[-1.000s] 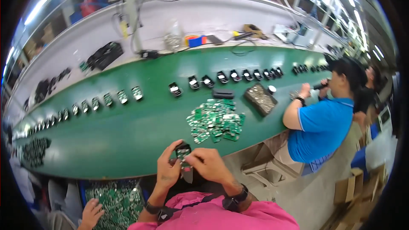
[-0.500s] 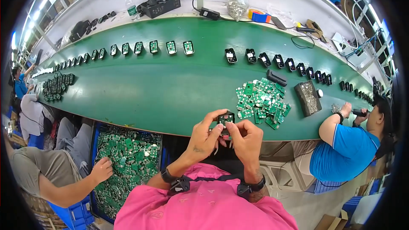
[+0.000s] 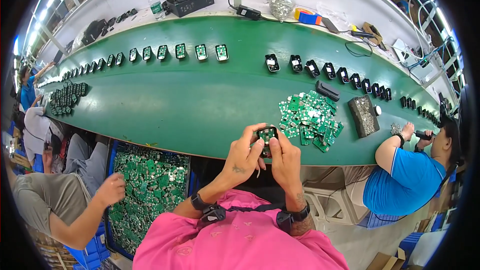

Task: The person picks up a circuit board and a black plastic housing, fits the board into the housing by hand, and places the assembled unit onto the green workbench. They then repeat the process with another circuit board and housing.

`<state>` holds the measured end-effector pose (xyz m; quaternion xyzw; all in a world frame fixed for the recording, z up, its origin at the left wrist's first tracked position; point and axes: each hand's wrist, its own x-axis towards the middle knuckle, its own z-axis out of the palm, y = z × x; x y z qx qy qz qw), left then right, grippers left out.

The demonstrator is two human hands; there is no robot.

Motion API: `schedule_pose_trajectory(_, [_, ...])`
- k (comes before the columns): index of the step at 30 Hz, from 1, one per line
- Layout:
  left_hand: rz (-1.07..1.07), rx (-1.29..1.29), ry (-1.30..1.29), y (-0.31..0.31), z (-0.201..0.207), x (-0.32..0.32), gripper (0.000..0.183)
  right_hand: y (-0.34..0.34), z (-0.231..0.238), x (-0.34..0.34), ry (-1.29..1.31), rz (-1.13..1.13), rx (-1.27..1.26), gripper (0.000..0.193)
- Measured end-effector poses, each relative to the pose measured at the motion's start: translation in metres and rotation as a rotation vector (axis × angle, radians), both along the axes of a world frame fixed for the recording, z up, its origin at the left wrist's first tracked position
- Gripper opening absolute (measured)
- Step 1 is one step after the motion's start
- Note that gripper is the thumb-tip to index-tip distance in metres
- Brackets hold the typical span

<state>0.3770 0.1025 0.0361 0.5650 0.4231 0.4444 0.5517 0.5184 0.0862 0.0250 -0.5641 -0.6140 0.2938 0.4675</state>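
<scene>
Between my two hands, at the bench's near edge, is a small black plastic case with a green circuit board lying inside it. My left hand grips its left side, and the thumb presses on the board. From the right, my right hand closes round the same case, its thumb also on the board. The lower end of the case is partly hidden by my fingers. Just beyond my right hand lies a loose pile of green circuit boards.
Cases with boards line the bench's left; black cases line the right. A foam block stands beyond the pile. A board-filled crate sits lower left, a co-worker's hand over it. Another person works at right.
The case in my hands has tipped so its open face shows more, and my thumbs have shifted on the board. The left co-worker's hand has moved up and slightly left over the crate.
</scene>
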Motion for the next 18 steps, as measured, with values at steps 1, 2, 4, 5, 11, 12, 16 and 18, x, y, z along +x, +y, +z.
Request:
schedule_pose_trajectory(1, [-0.02, -0.026, -0.024, 0.003, 0.0, 0.0, 0.036, 0.002, -0.003, 0.003, 0.004, 0.012, -0.019, 0.037])
schedule_pose_trajectory(2, [-0.041, -0.052, -0.047, 0.005, -0.001, 0.0, 0.036, 0.003, -0.003, 0.003, 0.005, 0.014, -0.023, 0.037])
schedule_pose_trajectory(4, [-0.026, -0.028, -0.021, 0.006, -0.002, 0.002, 0.036, 0.005, -0.002, 0.002, -0.008, 0.002, -0.036, 0.038])
schedule_pose_trajectory(5, [-0.015, 0.001, 0.005, 0.007, -0.003, 0.002, 0.037, 0.006, 0.0, 0.0, -0.007, 0.003, -0.036, 0.038])
schedule_pose_trajectory(11, [0.023, 0.088, 0.076, 0.002, -0.011, 0.007, 0.041, 0.012, -0.01, -0.001, 0.13, 0.043, 0.031, 0.046])
schedule_pose_trajectory(12, [0.04, 0.079, 0.064, 0.0, -0.011, 0.007, 0.041, 0.012, -0.014, -0.002, 0.129, 0.049, 0.038, 0.046])
schedule_pose_trajectory(16, [0.14, 0.305, 0.206, 0.016, -0.032, 0.008, 0.038, 0.023, -0.024, -0.01, 0.273, 0.03, -0.023, 0.042])
schedule_pose_trajectory(18, [0.161, 0.338, 0.257, 0.028, -0.036, 0.008, 0.037, 0.038, -0.037, -0.011, 0.384, 0.045, -0.07, 0.04])
